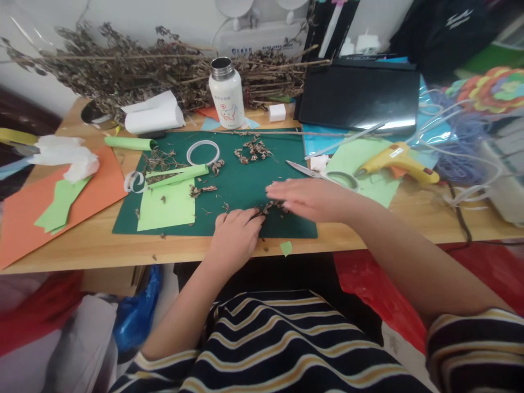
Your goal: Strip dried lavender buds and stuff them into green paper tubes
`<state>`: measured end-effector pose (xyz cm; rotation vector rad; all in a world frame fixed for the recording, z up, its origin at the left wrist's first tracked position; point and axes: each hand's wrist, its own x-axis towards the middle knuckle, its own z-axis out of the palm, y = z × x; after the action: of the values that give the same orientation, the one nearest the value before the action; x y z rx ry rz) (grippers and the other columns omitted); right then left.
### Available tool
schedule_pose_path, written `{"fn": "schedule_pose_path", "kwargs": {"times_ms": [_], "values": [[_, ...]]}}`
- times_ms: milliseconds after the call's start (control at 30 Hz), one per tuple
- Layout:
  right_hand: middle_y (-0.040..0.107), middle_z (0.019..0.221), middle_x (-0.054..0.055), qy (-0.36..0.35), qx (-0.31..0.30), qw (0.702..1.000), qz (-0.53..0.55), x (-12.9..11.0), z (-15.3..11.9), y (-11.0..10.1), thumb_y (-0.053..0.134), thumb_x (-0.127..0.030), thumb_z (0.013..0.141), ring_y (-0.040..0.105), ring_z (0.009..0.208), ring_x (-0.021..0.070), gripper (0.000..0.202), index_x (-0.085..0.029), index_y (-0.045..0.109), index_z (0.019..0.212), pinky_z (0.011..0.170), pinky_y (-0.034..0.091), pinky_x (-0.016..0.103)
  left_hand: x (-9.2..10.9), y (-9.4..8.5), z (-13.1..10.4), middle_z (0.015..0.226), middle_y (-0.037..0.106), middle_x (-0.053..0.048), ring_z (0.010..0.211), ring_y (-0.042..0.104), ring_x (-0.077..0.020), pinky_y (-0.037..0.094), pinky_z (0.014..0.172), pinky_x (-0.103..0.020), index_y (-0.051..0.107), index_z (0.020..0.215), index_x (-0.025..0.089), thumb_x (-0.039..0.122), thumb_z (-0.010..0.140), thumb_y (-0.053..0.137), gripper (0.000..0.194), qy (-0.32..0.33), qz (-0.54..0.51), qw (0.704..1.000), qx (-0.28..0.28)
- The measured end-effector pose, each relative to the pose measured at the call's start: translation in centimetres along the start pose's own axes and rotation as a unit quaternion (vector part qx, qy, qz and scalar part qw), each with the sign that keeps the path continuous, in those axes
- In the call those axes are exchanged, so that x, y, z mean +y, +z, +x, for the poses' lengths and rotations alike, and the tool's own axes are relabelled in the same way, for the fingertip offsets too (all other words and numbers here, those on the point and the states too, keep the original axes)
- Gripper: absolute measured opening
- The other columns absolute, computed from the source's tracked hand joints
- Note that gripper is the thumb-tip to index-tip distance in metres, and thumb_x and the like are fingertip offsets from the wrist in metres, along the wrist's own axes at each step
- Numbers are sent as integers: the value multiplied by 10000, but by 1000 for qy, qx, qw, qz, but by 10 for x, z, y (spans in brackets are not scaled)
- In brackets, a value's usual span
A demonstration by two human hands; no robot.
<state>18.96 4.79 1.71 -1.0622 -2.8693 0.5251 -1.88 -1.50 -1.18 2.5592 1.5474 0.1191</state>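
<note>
My left hand (pixel 236 237) rests palm down at the front edge of a green cutting mat (pixel 254 188), its loosely bent fingers touching crumbled dried leaves (pixel 273 207). It appears to grip nothing, though its fingertips are partly hidden. Across the small pile, my right hand (pixel 311 200) hovers low with fingers stretched out and nothing held. Behind it lie scissors (pixel 305 169), blades toward the mat's middle. Another clump of dried leaves (pixel 252 150) sits farther back. To the left are a white tape ring (pixel 203 153), a rolled green paper (pixel 180 176) and a flat light-green sheet (pixel 167 207).
Dried branches (pixel 135 71) line the wall behind an uncapped white bottle (pixel 227 98). A yellow glue gun (pixel 399 162) lies at right, near a black laptop-like slab (pixel 360 95). Orange paper (pixel 94 196) covers the left side. A green scrap (pixel 286 248) lies at the table's front edge.
</note>
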Motion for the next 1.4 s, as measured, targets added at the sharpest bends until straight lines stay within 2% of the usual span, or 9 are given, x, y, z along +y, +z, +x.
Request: {"fn": "schedule_pose_path", "kwargs": {"times_ms": [100, 167, 467, 633, 767, 933, 1100, 1233, 1400], "values": [[503, 1312, 17, 151, 135, 979, -13, 15, -22, -6, 304, -187, 866, 460, 1223, 188, 440, -200, 497, 1262, 1024, 396, 386, -6, -4, 9, 1239, 565, -54, 1111, 518, -215, 400, 914, -400, 559, 1149, 223, 280, 892, 316, 358, -2, -43, 999, -5], [481, 1332, 31, 193, 148, 969, -31, 19, -26, -2, 313, -183, 857, 454, 1227, 204, 447, -184, 497, 1264, 1019, 401, 394, -6, -6, 15, 1263, 544, -78, 1155, 492, -231, 396, 948, -409, 529, 1191, 190, 317, 888, 325, 386, -33, -46, 998, 0], [503, 1297, 142, 153, 81, 980, -97, 7, 19, 32, 315, -208, 857, 481, 1194, 258, 466, -58, 467, 1271, 989, 404, 419, 30, 8, 18, 1431, 322, -145, 1336, 268, -302, 249, 1070, -523, 343, 1341, 100, 540, 841, 334, 666, -16, -7, 998, -59], [583, 1212, 115, 127, 77, 987, -59, 8, 9, 29, 336, -173, 828, 528, 1138, 230, 444, -90, 529, 1219, 946, 435, 372, 14, 3, 24, 1329, 478, -125, 1244, 420, -240, 341, 1038, -420, 452, 1261, 118, 383, 887, 328, 474, -8, -76, 997, -21], [606, 1179, 100, 124, 90, 988, -27, 11, 3, 28, 355, -153, 812, 546, 1094, 238, 436, -117, 548, 1201, 924, 435, 399, -2, -5, 51, 1112, 605, -100, 1037, 547, -234, 439, 906, -383, 567, 1113, 151, 315, 876, 364, 353, -51, -60, 997, 25], [617, 1149, 108, 128, 100, 987, -16, 15, 9, 28, 354, -164, 817, 557, 1046, 240, 415, -123, 569, 1169, 904, 428, 410, -1, -8, 82, 1009, 586, -114, 960, 538, -272, 475, 733, -375, 605, 956, 161, 283, 843, 426, 245, -37, 37, 998, -17], [611, 1079, 125, 132, 105, 985, -24, 19, 18, 30, 367, -250, 851, 548, 1016, 238, 378, -119, 595, 1121, 890, 415, 384, 0, -7, 82, 947, 594, -126, 901, 561, -270, 458, 651, -349, 567, 922, 133, 210, 863, 337, 250, -14, 80, 996, -33], [589, 1016, 114, 166, 114, 980, -7, 18, 19, 35, 433, -285, 832, 549, 953, 218, 318, -138, 613, 1049, 811, 427, 339, -29, -22, 78, 900, 624, -104, 821, 585, -236, 431, 649, -337, 548, 889, 167, 261, 864, 338, 231, -97, 23, 995, 21], [608, 883, 71, 171, 53, 984, 7, 16, 28, 25, 443, -297, 806, 540, 755, 165, 211, -165, 602, 845, 619, 368, 271, -108, -64, 70, 794, 617, -60, 873, 566, -225, 406, 724, -342, 515, 856, 211, 331, 832, 425, 152, -273, -29, 948, 158]]}}
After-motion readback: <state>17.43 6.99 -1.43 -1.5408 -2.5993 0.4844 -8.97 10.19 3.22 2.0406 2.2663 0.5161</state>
